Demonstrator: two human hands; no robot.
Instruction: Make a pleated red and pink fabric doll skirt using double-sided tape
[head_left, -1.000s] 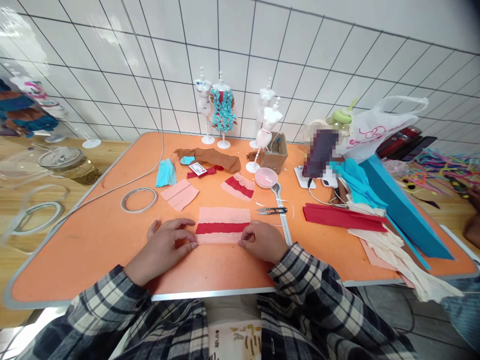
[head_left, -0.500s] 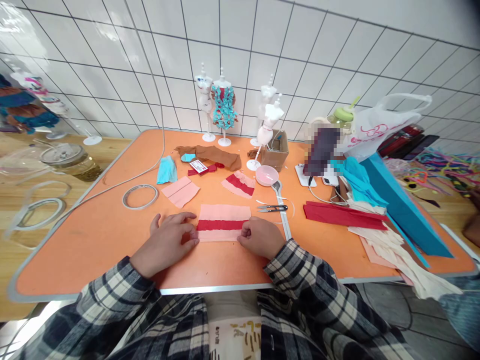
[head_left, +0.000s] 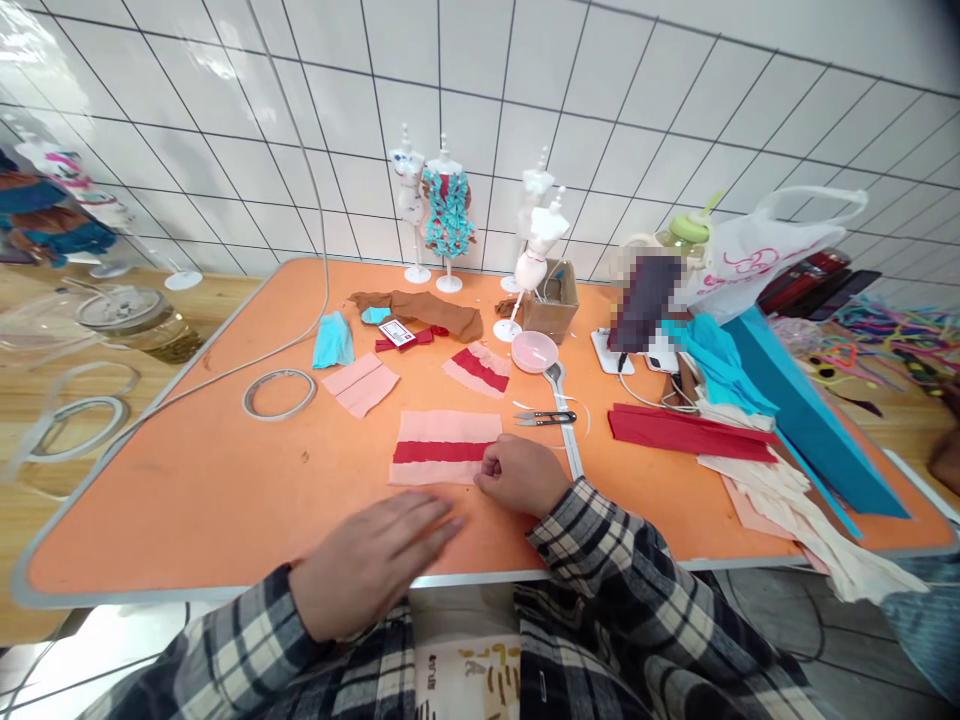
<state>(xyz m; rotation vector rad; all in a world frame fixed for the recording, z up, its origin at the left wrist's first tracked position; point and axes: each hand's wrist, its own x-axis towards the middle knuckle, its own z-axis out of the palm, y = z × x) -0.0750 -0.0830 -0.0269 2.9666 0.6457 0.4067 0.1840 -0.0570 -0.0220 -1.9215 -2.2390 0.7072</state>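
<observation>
A pink fabric piece with a red stripe (head_left: 444,446) lies flat on the orange table (head_left: 225,500) in front of me. My right hand (head_left: 521,474) rests curled at the piece's right edge, fingertips pinching its lower right corner. My left hand (head_left: 375,560) is off the fabric, near the table's front edge, fingers stretched flat and blurred by motion, holding nothing.
Small thread snips (head_left: 544,417) and a metal ruler (head_left: 564,420) lie right of the fabric. A tape ring (head_left: 279,393), smaller fabric pieces (head_left: 361,383), a pink dish (head_left: 534,351), miniature mannequins (head_left: 446,210), a cardboard box (head_left: 551,300) and stacked red, cream and blue paper (head_left: 720,440) are around.
My left hand let go of the fabric's left edge and drew back toward the table's front edge. The right hand stayed at the right edge.
</observation>
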